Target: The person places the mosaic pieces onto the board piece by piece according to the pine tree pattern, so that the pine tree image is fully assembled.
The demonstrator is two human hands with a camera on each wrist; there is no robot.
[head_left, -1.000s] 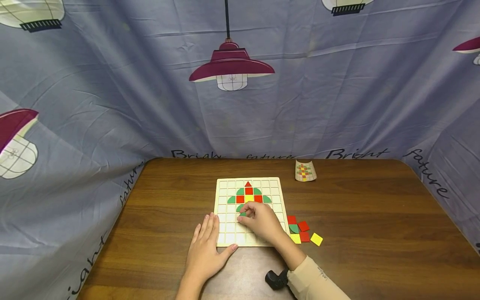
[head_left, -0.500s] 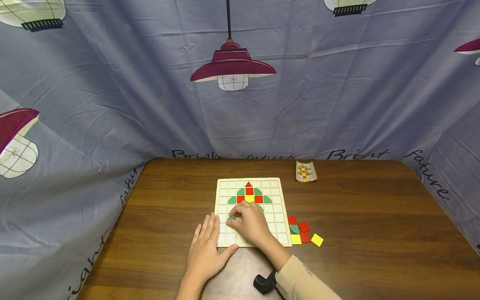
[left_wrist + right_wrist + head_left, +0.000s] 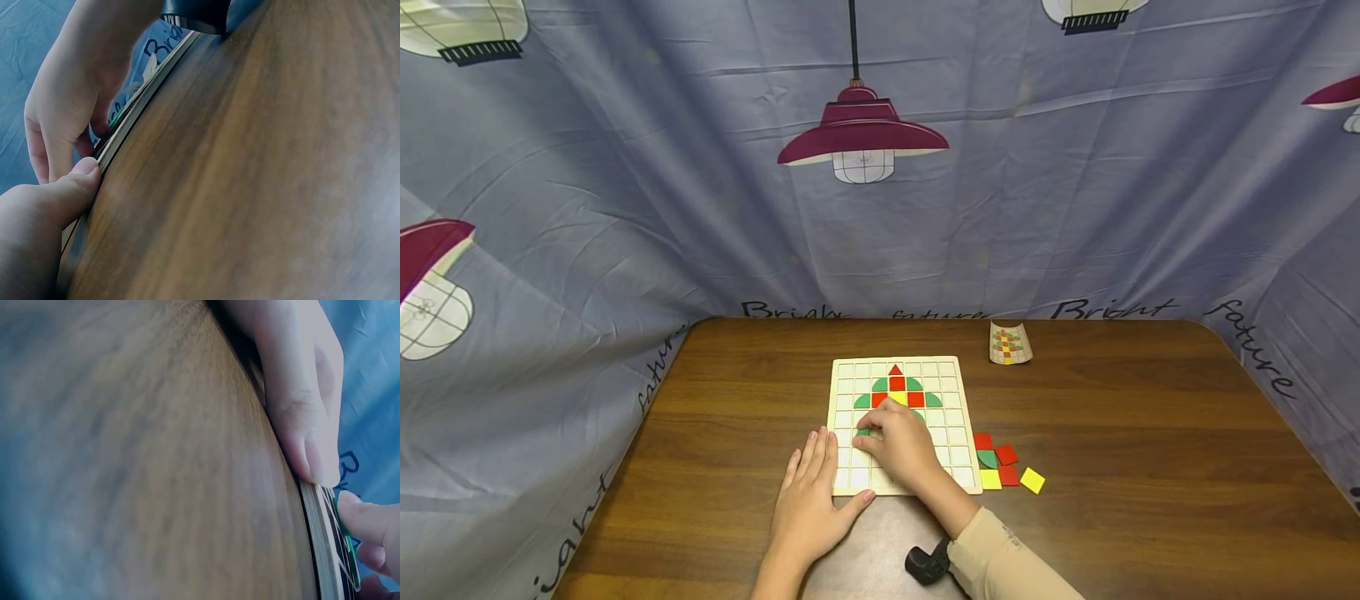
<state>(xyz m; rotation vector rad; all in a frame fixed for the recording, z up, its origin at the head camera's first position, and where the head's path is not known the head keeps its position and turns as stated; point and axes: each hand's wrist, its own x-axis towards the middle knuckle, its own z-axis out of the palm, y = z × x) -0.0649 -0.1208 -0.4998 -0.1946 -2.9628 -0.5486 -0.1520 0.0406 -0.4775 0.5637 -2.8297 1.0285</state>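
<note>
A pale gridded board (image 3: pixel 952 417) lies on the table in the head view. On it, a red triangle (image 3: pixel 896 370), red squares (image 3: pixel 897 383), a yellow square and green quarter-circles (image 3: pixel 862 402) form a stepped shape. My right hand (image 3: pixel 901 442) pinches a green quarter-circle tile (image 3: pixel 863 432) between thumb and fingers, low over the board's left part. In the right wrist view the green tile (image 3: pixel 350 547) is at the fingertips. My left hand (image 3: pixel 811 508) rests along the board's left edge, fingers straight, thumb touching the front edge. Some tiles are hidden behind my right hand.
Right of the board lie loose tiles: red squares (image 3: pixel 1006 454), a green quarter-circle (image 3: pixel 987 459) and yellow squares (image 3: pixel 1032 480). A curled pattern card (image 3: pixel 1010 344) sits at the back. A black device (image 3: pixel 927 566) is at the right wrist. Printed curtain surrounds the table (image 3: pixel 1135 467).
My right hand has moved left across the board with the green quarter-circle tile, then held nearly still over the last half second. The left hand has stayed in place.
</note>
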